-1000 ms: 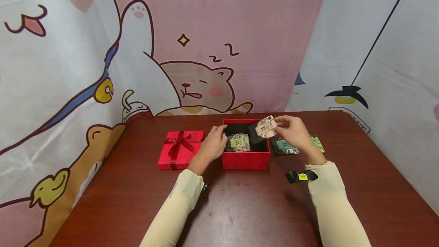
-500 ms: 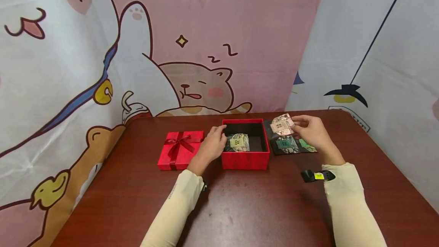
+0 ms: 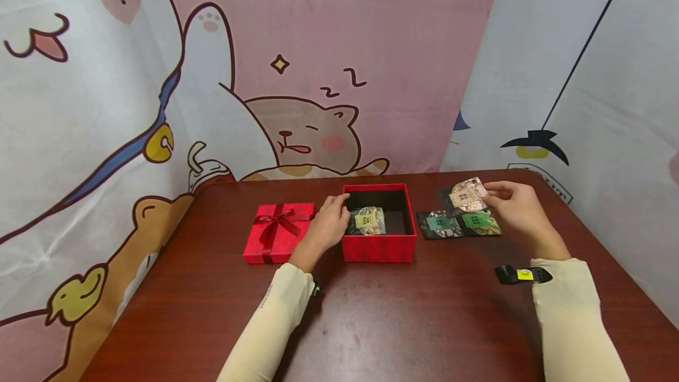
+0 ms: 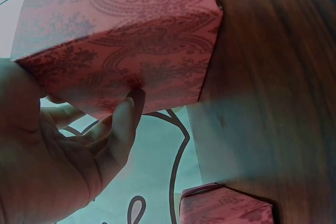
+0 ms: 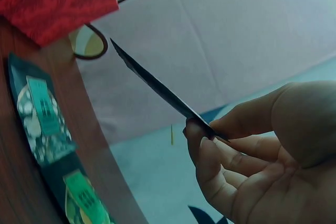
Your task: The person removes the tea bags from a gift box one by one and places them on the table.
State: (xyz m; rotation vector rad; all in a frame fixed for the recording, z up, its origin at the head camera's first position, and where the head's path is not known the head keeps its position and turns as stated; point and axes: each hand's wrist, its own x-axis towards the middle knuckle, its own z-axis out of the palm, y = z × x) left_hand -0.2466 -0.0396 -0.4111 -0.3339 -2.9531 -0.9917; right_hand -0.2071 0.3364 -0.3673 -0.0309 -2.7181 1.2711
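Observation:
My right hand (image 3: pixel 517 210) pinches the edge of a flat black packet (image 3: pixel 465 196) with a cream label and pink floral print. In the right wrist view that packet (image 5: pixel 157 85) shows edge-on between thumb and fingers, raised above the table. Below it lie two similar packets side by side, one with a teal label (image 3: pixel 441 224), one with a green label (image 3: pixel 481 223). My left hand (image 3: pixel 330 220) holds the left side of an uncovered red box (image 3: pixel 379 249). The left wrist view shows its thumb against the patterned outer wall. Inside the box sits another packet (image 3: pixel 369 220) with a yellow-green label.
Left of the box lies a red lid (image 3: pixel 278 231) tied with a dark red ribbon bow. All this stands on a brown wooden table (image 3: pixel 371 323). A cartoon-printed cloth (image 3: pixel 414 46) hangs behind the table's far edge.
My right hand has lifted the cream-labelled packet out of the box and carried it right, over the two packets on the table. My left hand stays at the box.

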